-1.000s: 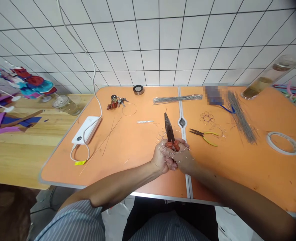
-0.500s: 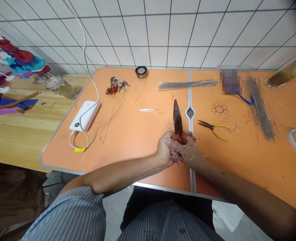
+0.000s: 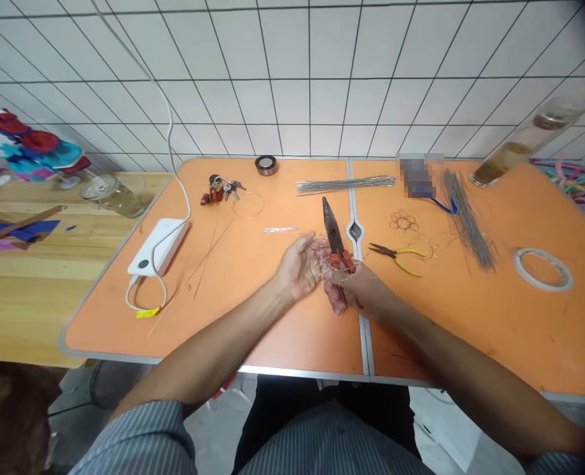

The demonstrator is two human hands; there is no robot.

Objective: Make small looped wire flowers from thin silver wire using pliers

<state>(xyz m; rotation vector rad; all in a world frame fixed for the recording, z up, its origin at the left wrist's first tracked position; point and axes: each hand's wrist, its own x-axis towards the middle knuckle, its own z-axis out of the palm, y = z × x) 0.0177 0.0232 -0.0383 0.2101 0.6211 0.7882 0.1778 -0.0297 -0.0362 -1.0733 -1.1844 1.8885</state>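
The right hand (image 3: 349, 288) hides most of the pliers' handles (image 3: 335, 259). The wire loops (image 3: 323, 265) are too fine to tell whether the left hand (image 3: 296, 268) touches them. At two o'clock, pixelation masks an object (image 3: 418, 175). Frame edges cut off the white cable (image 3: 169, 125) towards eleven and coloured strips (image 3: 577, 188) at three.

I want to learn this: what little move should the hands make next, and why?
Maybe the left hand should steady the thin wire loops: it is open, right by them, while the right hand grips the red-handled pliers.
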